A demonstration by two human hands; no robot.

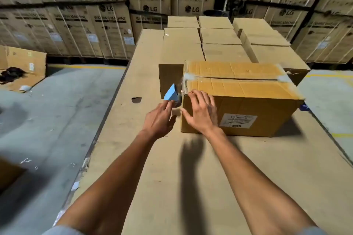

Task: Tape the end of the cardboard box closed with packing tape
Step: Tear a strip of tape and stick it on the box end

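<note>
A brown cardboard box (pixel 248 112) lies on a cardboard-covered work surface (pixel 152 177), with a white label on its near side and clear tape along its top seam. My right hand (pixel 202 112) rests flat with spread fingers on the box's near left corner. My left hand (pixel 160 118) is just left of that corner and touches a blue tape dispenser (pixel 171 93) held against the box's left end. The left end face of the box is hidden from view.
Several closed plain boxes (pixel 219 36) stand in rows behind the box. Stacked washing-machine cartons (pixel 76 25) form a wall at the back. An open carton (pixel 21 66) lies on the concrete floor (pixel 47 120) at the left. The surface has a small hole (pixel 136 99).
</note>
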